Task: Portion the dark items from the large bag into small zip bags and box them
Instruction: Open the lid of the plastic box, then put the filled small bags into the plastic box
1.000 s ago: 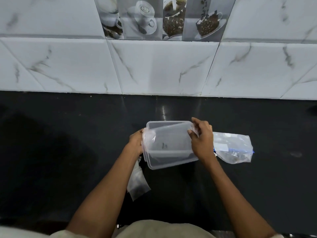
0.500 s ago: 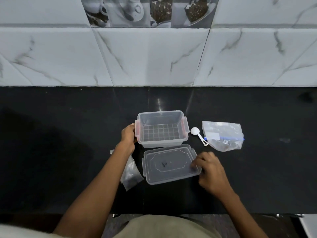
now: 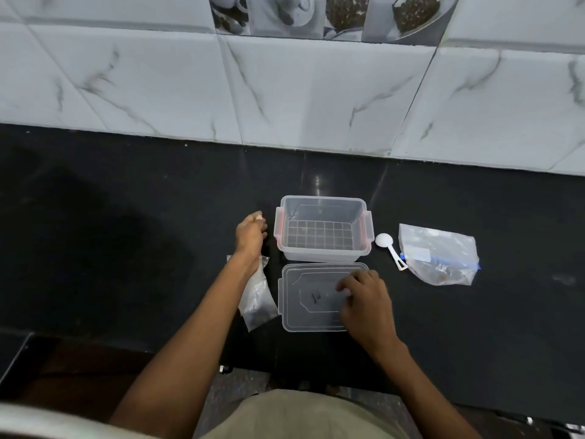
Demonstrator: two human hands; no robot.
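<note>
On the glossy black counter (image 3: 126,232), right hand (image 3: 367,305) fingers curl onto the flat translucent lid (image 3: 304,312)

On the worktop (image 3: 126,248) the open box (image 3: 323,229) stands just beyond the right grip (image 3: 364,296), which rests on the lid (image 3: 310,299) lying flat directly before the box. The left grip (image 3: 251,231) sits just left of the box, apart from it; behind that wrist, left of the lid, lies a small zip bag (image 3: 256,299). Right of the box lies the scoop (image 3: 387,248), and just right of it the large bag (image 3: 440,255), well beyond the right grip's outer side
</note>
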